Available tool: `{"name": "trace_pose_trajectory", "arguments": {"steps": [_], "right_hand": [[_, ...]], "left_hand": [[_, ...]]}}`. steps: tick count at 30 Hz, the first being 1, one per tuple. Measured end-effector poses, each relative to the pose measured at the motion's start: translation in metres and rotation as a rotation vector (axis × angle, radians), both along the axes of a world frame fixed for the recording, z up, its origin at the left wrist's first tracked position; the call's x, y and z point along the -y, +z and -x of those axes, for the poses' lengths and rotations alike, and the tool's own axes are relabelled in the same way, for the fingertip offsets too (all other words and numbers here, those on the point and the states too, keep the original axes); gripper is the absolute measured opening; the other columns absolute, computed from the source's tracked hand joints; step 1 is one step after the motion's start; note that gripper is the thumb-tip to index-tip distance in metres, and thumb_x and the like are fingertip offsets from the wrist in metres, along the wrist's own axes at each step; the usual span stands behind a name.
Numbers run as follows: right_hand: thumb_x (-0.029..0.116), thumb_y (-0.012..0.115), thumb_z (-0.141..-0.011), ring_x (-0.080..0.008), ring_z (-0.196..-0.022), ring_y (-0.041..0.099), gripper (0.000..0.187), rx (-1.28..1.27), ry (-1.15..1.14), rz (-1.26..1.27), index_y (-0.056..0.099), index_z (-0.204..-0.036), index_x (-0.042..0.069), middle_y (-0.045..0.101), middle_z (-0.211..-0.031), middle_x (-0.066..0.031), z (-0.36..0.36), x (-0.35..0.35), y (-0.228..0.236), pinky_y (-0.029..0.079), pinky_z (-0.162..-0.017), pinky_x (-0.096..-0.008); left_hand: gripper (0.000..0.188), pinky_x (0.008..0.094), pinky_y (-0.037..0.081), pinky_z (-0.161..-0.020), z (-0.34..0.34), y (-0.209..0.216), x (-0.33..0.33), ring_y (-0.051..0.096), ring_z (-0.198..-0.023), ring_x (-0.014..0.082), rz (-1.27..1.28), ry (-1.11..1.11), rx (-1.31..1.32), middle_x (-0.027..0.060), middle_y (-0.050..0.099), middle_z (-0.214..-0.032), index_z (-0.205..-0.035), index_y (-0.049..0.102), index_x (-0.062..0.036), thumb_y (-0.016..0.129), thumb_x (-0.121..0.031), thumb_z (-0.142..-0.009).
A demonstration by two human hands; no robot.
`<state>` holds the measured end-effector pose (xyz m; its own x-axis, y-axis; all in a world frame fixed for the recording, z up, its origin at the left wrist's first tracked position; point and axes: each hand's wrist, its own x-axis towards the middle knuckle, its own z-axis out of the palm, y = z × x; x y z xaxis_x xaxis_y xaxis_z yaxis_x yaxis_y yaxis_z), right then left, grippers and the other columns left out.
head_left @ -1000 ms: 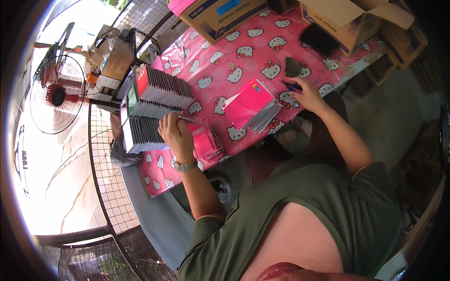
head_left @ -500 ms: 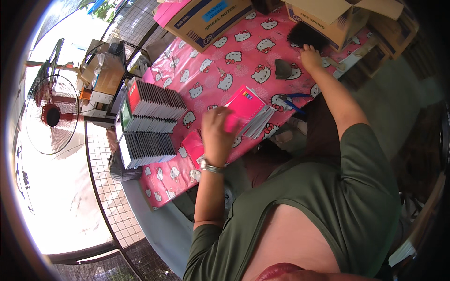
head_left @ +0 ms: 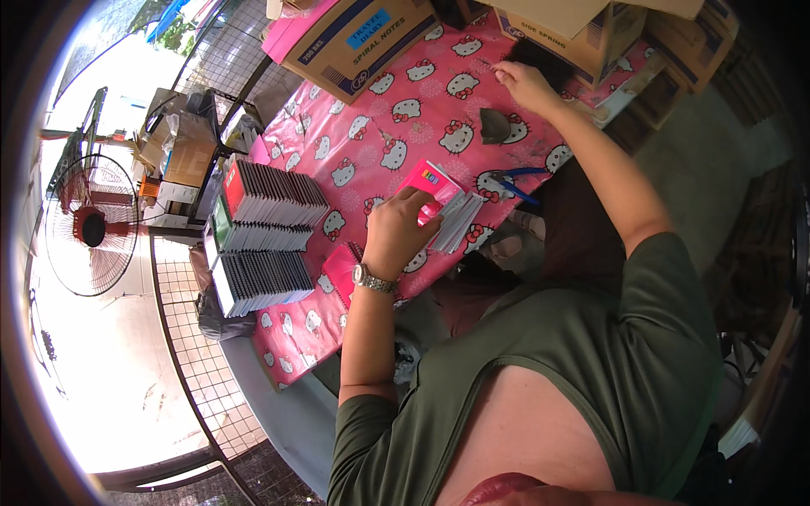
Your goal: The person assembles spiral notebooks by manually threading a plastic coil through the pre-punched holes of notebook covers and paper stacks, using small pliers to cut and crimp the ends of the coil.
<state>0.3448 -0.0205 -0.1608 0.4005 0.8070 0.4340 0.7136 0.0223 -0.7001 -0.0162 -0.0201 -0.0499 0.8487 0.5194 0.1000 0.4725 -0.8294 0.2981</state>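
Observation:
My left hand (head_left: 398,232), with a watch at its wrist, is over a small stack of pink-covered notebooks (head_left: 432,174). Its fingers and thumb curl round the near left part of the top notebook. Another pink notebook (head_left: 339,268) lies partly beneath that wrist. Farther right, my right hand (head_left: 525,87) is raised beside a dark bristly pile (head_left: 547,64). Its thumb and forefinger are pinched together at the tips; whatever they hold is too thin to make out. Blue-handled pliers (head_left: 516,182) and a dark, curved piece (head_left: 494,126) lie between the hands.
Rows of stacked spiral notebooks (head_left: 274,202) stand at the table's left. Cardboard boxes (head_left: 359,51) line the far side, with an open one (head_left: 582,42) at far right. Pink patterned cloth (head_left: 392,126) covers the table. A fan (head_left: 91,226) stands beyond the left edge.
My left hand has come down onto the pink notebooks. My right hand has drawn back from the dark pile, moving left, with its fingertips now pinched.

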Motion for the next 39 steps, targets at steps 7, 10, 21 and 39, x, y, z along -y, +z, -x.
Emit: {"name": "trace_pose_trajectory", "arguments": {"steps": [7, 10, 21, 39], "right_hand": [[0.016, 0.052, -0.099, -0.0184, -0.072, 0.067, 0.024, -0.498, 0.152, 0.09, 0.065, -0.115, 0.003, 0.069, -0.085, -0.0104, 0.071, 0.054, 0.012, 0.053, -0.066, -0.0332], [0.02, 0.053, -0.097, -0.0054, -0.061, 0.05, 0.025, -1.171, 0.351, 0.142, 0.061, -0.118, 0.008, 0.063, -0.088, -0.0004, 0.117, 0.081, 0.023, 0.039, -0.051, -0.0217], [0.045, 0.053, -0.101, -0.0051, -0.045, 0.037, 0.039, -1.494, 0.603, 0.222, 0.048, -0.126, 0.015, 0.069, -0.092, -0.0069, 0.174, 0.087, 0.099, 0.029, -0.041, -0.0226], [0.006, 0.067, -0.088, -0.0238, -0.082, 0.064, 0.021, -0.132, 0.523, -0.179, 0.073, -0.108, 0.008, 0.061, -0.095, -0.0076, 0.15, 0.069, 0.09, 0.052, -0.074, -0.0349]], "left_hand": [[0.021, 0.0393, 0.056, -0.07, 0.003, 0.003, -0.015, 0.071, -0.076, 0.0279, 0.181, -0.017, 0.058, 0.0107, 0.072, -0.092, -0.094, 0.073, -0.0098, 0.074, -0.02, -0.076], [0.023, 0.0412, 0.056, -0.069, 0.003, 0.002, -0.018, 0.07, -0.076, 0.0313, 0.176, -0.026, 0.1, 0.0137, 0.072, -0.09, -0.098, 0.071, -0.008, 0.071, -0.017, -0.077], [0.032, 0.05, 0.051, -0.076, 0.002, 0.022, -0.002, 0.064, -0.091, 0.044, 0.017, 0.092, 0.036, 0.0223, 0.066, -0.1, -0.117, 0.054, -0.0058, 0.059, -0.005, -0.085], [0.019, 0.0419, 0.039, -0.09, -0.003, 0.007, -0.017, 0.059, -0.099, 0.0309, -0.151, 0.04, 0.174, 0.0117, 0.066, -0.101, -0.108, 0.062, -0.0046, 0.061, -0.015, -0.092]]}}
